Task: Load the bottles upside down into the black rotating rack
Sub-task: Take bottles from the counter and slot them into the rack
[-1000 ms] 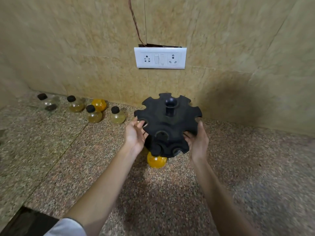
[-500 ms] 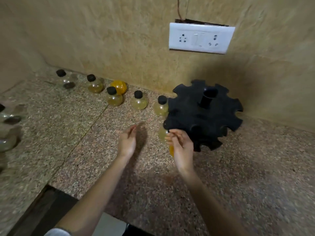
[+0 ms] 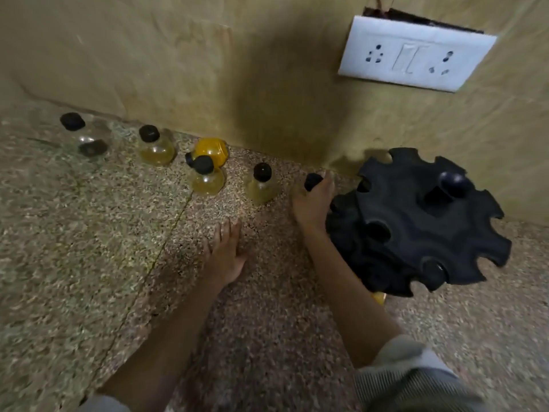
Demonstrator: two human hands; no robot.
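Note:
The black rotating rack (image 3: 416,230) stands on the right of the counter, with notched slots round its rim. An orange bottle (image 3: 379,297) hangs upside down in a near slot, mostly hidden by my right forearm. My right hand (image 3: 312,206) is closed around a black-capped bottle (image 3: 312,181) just left of the rack; only its cap shows. My left hand (image 3: 225,254) is flat and low over the counter, holding nothing. Further left along the wall stand a pale yellow bottle (image 3: 261,187), a yellow bottle (image 3: 205,179), an orange bottle (image 3: 211,148), another yellow bottle (image 3: 156,147) and a clear bottle (image 3: 89,136).
The tiled wall (image 3: 267,84) runs right behind the bottles and the rack. A white socket plate (image 3: 413,52) is fixed to it above the rack. The speckled stone counter (image 3: 89,248) stretches to the left and toward me.
Both hands have left the rack. My right hand has reached left and forward onto the bottle nearest the rack, and my left hand has stretched out over the counter. The view has swung left.

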